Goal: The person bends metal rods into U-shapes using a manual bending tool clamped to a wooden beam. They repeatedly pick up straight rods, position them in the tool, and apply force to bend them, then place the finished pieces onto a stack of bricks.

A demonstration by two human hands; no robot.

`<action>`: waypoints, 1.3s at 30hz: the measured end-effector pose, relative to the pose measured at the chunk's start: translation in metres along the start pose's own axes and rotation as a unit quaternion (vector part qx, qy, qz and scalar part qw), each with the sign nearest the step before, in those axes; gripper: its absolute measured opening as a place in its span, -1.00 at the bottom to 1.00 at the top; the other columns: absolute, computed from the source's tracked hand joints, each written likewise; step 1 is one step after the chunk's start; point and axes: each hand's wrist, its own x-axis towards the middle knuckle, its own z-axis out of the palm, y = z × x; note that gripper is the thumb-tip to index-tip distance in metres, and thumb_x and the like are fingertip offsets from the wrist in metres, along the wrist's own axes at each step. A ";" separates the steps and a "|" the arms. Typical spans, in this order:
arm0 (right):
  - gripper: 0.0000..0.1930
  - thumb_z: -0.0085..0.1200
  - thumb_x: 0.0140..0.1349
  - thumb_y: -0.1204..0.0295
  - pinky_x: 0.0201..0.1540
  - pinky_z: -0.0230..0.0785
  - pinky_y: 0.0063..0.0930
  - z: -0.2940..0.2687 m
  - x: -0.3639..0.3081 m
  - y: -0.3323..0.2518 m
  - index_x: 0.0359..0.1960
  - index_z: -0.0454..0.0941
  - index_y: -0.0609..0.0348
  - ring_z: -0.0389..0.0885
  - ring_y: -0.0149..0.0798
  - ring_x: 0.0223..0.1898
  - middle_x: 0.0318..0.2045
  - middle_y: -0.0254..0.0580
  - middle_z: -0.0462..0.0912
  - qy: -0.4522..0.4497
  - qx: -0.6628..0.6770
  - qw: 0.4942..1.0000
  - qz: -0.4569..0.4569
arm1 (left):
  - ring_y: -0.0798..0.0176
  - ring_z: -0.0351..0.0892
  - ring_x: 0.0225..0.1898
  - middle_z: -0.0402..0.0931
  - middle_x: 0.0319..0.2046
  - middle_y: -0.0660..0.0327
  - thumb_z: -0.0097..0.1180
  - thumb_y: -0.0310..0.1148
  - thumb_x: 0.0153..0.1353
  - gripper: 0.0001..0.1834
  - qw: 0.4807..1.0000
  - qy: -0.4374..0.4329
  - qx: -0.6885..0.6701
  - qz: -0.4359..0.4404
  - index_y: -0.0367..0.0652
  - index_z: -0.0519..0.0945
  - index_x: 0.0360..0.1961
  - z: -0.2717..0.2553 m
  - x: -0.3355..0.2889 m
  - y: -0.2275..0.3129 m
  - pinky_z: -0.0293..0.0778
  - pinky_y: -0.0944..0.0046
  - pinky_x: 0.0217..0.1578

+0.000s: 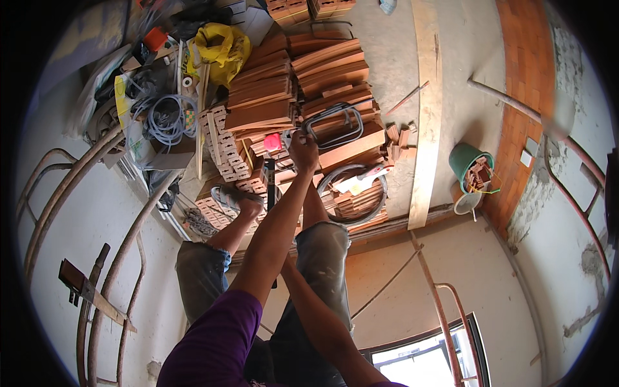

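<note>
My left hand (304, 152) reaches out over stacked reddish clay tiles (329, 68), its fingers curled closed. What they grip, if anything, I cannot make out. Just beyond it lies a dark bent-metal frame (336, 126), and I cannot tell whether the hand touches it. A bright pink-red object (273, 142) sits left of the hand, above a black bar (271, 184) that runs down behind my left forearm. My right forearm (322, 309) crosses beneath the left one, which hides the right hand. Right of my knee, a coil of dark hose (354, 193) rests on tiles beside a red-handled tool (374, 172).
Hollow bricks (222, 145) and a yellow bag (219, 51) stand left, near coiled clear tubing (171, 119). A wooden plank (425, 129) lies right, then a green bucket (471, 166) of rubble. Metal pipe frames (116, 271) flank me, a handsaw (97, 297) hanging left.
</note>
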 end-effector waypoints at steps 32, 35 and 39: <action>-0.75 0.06 0.30 0.18 -0.56 0.32 -0.35 0.017 -0.067 -0.203 -0.36 0.41 0.09 0.40 -0.35 -0.62 -0.64 -0.36 0.38 0.048 -0.258 0.963 0.053 | 0.43 0.30 -0.46 0.33 -0.49 0.30 -0.08 -0.17 0.41 -0.71 0.890 0.128 -0.437 0.001 -0.21 0.44 -0.14 -0.439 -0.110 0.249 0.26 0.37 -0.43; -0.74 0.05 0.30 0.16 -0.61 0.30 -0.35 0.004 -0.059 -0.223 -0.41 0.41 0.05 0.37 -0.35 -0.68 -0.71 -0.40 0.35 0.054 -0.318 0.947 -0.013 | 0.56 0.13 -0.58 0.19 -0.52 0.39 -0.16 -0.08 0.44 -0.66 0.794 0.180 -0.580 -0.016 -0.17 0.31 -0.11 -0.505 -0.112 0.269 0.11 0.48 -0.58; -0.66 0.04 0.29 0.09 -0.70 0.17 -0.48 0.050 -0.097 -0.265 -0.55 0.26 -0.10 0.19 -0.45 -0.79 -0.80 -0.52 0.14 0.068 -0.284 0.942 0.162 | 0.49 0.03 -0.65 0.10 -0.64 0.42 -0.36 0.11 0.44 -0.48 0.753 0.075 -0.653 0.013 -0.19 0.35 -0.25 -0.603 -0.138 0.256 0.07 0.40 -0.60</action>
